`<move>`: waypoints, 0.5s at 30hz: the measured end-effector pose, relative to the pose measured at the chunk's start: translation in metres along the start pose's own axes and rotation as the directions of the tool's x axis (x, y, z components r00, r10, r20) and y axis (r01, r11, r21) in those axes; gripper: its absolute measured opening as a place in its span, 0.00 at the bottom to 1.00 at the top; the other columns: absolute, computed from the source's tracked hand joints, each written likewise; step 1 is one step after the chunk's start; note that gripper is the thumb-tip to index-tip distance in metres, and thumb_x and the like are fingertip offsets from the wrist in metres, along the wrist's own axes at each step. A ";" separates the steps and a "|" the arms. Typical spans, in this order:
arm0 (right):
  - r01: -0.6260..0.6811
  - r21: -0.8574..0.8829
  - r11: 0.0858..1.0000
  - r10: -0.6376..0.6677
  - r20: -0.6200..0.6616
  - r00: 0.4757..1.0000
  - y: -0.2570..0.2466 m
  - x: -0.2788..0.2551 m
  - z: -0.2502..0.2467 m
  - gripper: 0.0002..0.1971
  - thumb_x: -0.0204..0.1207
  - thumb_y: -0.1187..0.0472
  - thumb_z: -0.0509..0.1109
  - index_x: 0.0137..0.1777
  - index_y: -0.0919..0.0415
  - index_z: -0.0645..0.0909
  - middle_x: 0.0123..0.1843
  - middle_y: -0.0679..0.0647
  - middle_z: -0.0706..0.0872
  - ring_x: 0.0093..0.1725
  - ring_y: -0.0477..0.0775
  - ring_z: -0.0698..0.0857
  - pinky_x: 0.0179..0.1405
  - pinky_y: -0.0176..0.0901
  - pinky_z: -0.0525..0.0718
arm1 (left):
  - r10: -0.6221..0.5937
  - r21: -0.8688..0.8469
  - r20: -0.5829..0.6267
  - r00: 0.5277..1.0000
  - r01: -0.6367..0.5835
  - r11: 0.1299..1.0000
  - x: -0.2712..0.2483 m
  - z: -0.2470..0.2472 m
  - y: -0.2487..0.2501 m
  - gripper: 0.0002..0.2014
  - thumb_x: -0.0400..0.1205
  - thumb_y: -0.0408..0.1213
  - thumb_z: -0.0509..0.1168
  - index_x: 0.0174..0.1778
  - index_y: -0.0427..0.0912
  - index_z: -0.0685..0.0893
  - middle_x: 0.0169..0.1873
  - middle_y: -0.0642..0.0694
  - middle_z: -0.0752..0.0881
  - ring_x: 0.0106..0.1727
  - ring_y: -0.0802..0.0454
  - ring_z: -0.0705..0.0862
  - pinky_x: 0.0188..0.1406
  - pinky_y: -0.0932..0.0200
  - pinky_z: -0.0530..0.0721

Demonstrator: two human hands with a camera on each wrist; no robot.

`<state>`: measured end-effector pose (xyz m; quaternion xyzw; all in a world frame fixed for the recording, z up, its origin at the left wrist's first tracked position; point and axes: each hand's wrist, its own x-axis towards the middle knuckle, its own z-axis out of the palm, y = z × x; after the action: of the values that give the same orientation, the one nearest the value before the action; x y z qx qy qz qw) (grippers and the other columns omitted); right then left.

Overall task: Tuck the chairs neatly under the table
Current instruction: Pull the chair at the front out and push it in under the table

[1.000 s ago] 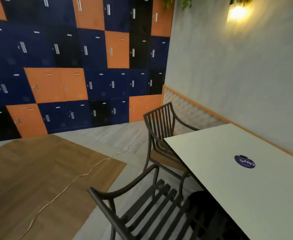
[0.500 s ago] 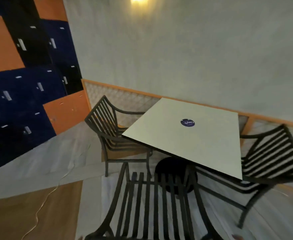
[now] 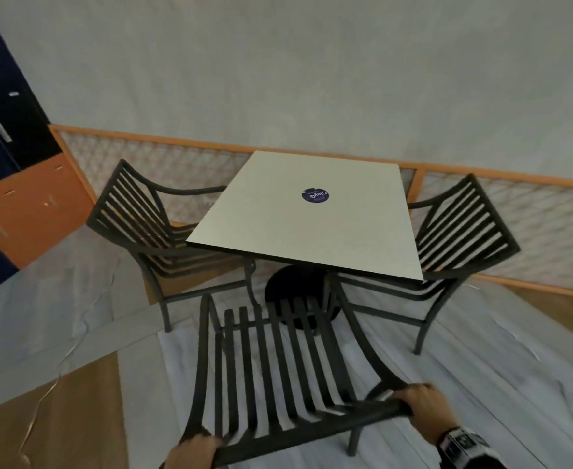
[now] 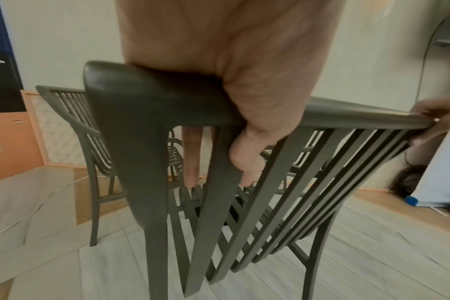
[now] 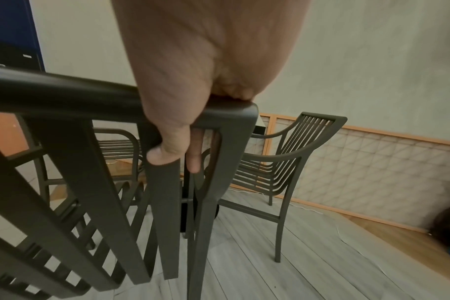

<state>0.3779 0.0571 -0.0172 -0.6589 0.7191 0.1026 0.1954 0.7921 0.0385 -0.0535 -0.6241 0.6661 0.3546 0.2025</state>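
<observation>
1. I see the near chair (image 3: 278,367) facing the counter (image 3: 308,214), its seat mostly out from under the near edge.
2. Left hand (image 3: 190,451): fingers (image 4: 247,154) curled round the left end of that chair's top rail.
3. Right hand (image 3: 423,411): fingers (image 5: 167,150) wrapped round the right end of the same rail; a wristwatch (image 3: 461,441) sits on that wrist.
4. Left chair (image 3: 153,228) and right chair (image 3: 461,238) stand at the counter's sides, seats partly under it.
5. A round purple sticker (image 3: 316,195) lies on the counter top, near its middle.
6. A thin cable (image 3: 51,384) runs across the floor at left.
</observation>
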 end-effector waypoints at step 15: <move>-0.040 0.076 0.996 0.051 -0.143 0.988 -0.056 -0.066 0.044 0.14 0.72 0.65 0.71 0.52 0.46 0.87 0.47 0.49 0.92 0.50 0.54 0.89 0.55 0.49 0.83 | 0.260 0.283 -0.149 0.954 -0.211 0.936 -0.024 -0.014 -0.063 0.21 0.79 0.33 0.55 0.65 0.55 0.80 0.64 0.53 0.84 0.69 0.47 0.77 0.74 0.55 0.72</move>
<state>0.4432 0.1292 -0.0235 -0.6404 0.7496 0.0327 0.1639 0.8598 0.0464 -0.0409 -0.5369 0.7934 0.2254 0.1775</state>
